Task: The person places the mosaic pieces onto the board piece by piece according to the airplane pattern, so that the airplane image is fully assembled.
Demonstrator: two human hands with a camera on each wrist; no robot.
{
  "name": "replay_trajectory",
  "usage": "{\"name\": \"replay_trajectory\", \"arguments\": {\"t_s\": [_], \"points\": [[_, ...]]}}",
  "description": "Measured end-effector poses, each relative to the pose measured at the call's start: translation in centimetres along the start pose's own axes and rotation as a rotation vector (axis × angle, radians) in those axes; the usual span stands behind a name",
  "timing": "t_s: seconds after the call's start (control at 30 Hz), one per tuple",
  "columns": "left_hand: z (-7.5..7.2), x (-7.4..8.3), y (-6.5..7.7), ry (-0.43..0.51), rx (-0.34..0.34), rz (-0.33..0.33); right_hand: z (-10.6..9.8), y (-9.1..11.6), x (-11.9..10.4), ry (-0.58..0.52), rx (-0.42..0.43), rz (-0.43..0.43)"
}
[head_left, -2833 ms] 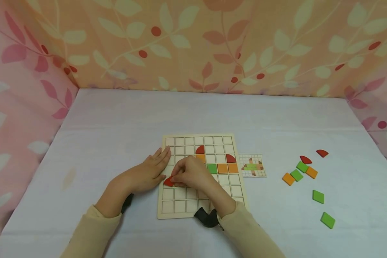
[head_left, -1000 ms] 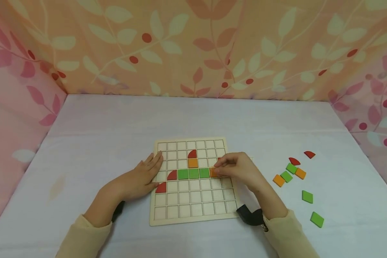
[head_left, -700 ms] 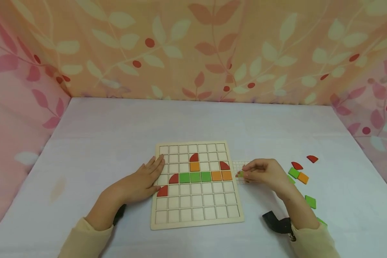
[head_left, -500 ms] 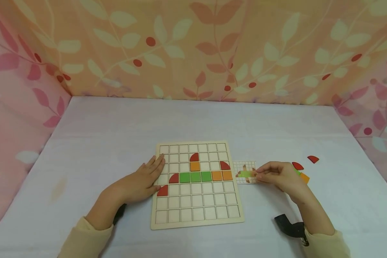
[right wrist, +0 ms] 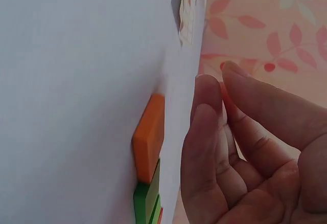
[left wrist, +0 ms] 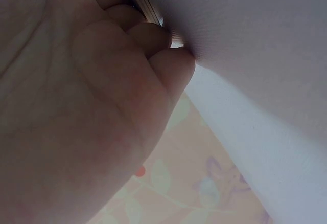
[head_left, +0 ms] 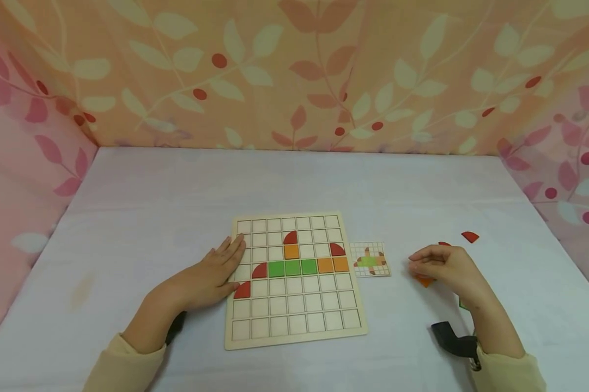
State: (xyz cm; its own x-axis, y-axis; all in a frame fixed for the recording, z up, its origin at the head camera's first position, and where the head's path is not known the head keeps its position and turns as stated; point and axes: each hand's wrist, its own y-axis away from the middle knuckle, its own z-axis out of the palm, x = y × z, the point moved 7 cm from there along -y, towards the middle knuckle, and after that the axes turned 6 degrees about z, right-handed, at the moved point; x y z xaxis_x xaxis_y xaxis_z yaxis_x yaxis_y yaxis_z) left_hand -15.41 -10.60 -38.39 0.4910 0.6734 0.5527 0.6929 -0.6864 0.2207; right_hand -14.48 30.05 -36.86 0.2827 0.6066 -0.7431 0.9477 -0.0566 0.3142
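My left hand (head_left: 208,280) lies flat with fingers straight, touching the left edge of a wooden grid board (head_left: 296,302). In the left wrist view its fingertips (left wrist: 176,63) meet the board's edge and the table. On the board sit three green square tiles (head_left: 292,267), several orange squares (head_left: 326,265) and several red quarter-circles (head_left: 242,289). My right hand (head_left: 448,272) hovers over loose tiles, fingers loosely bent and nothing between them. An orange square tile (right wrist: 149,139) lies just beside its fingers in the right wrist view, touching a green tile (right wrist: 146,201).
A small pattern card (head_left: 370,260) with a printed coloured figure lies against the board's right side. One red quarter-circle (head_left: 470,237) lies beyond my right hand, another (head_left: 444,243) partly behind it. Other loose tiles are mostly hidden. Patterned cloth (head_left: 255,65) hangs behind the white table.
My right hand has set a red quarter-circle on the board, touched the orange tile at the right, then moved right past the card to the loose tiles. The left hand stays at the board's edge.
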Motion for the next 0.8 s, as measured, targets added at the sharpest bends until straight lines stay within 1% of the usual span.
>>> {"name": "replay_trajectory", "arguments": {"t_s": [0.1,0.17,0.27,0.33,0.47,0.63,0.8], "points": [[0.0,0.0,-0.1,-0.002,0.001,0.004,-0.8,0.2,0.5,-0.011,0.021,-0.01],[0.0,0.0,-0.1,0.0,-0.002,0.002,-1.3,0.4,0.9,-0.03,0.019,-0.017],[0.0,0.1,-0.1,0.003,-0.004,0.0,-2.2,0.6,1.6,-0.018,0.029,-0.007],[-0.1,0.1,0.0,0.003,0.0,0.001,-2.9,0.7,2.1,0.004,0.032,0.004],[-0.1,0.1,0.2,-0.002,0.004,-0.001,-3.9,0.6,3.2,0.087,0.041,0.039],[-0.1,0.0,0.2,-0.004,0.008,0.006,-4.4,0.5,4.4,0.15,0.038,0.088],[0.0,0.0,0.1,0.0,0.004,0.013,-4.2,0.6,4.6,0.163,0.047,0.091]]}}
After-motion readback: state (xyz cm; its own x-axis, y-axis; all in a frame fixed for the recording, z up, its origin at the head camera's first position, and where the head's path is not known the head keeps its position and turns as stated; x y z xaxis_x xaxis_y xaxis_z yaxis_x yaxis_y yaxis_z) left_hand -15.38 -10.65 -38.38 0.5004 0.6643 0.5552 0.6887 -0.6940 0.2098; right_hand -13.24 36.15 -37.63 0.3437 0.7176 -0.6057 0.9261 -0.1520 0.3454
